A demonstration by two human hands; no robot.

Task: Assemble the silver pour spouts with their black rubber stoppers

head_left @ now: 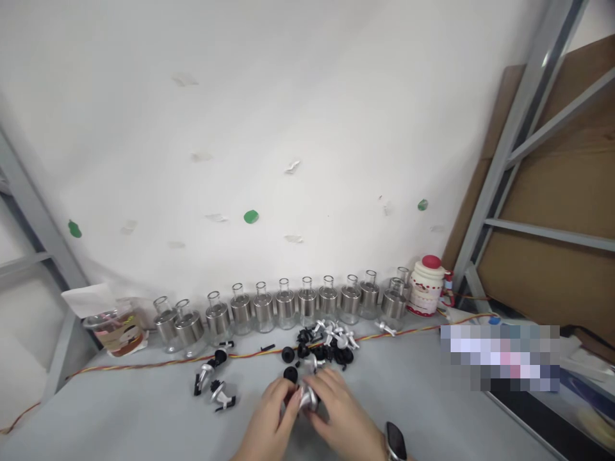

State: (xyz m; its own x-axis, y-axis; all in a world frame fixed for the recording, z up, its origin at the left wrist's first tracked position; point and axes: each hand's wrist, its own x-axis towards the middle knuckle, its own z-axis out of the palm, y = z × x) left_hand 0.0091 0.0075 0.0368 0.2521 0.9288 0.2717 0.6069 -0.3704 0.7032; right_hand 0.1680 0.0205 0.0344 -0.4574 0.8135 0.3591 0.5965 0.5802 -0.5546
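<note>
Low over the grey table, my left hand (pixel 273 413) and my right hand (pixel 339 413) meet around a silver bottle pourer part (pixel 309 400). The fingers of both hands are closed on it and hide much of its shape. Just beyond my fingertips lies a loose pile of silver spout pieces (pixel 342 336) and black stopper pieces (pixel 331 352). A black round piece (pixel 290 374) rests close to my left fingers. To the left lie several silver-and-black pourers (pixel 221 395) with black levers.
Glass bottles (pixel 264 310) with metal sleeves line the white wall. A twisted red-yellow cable (pixel 177 360) crosses in front of them. At the left stands a plastic tub (pixel 118 330), at the right a white jar (pixel 426 288) with a red lid. Metal frame posts (pixel 504 153) flank the table.
</note>
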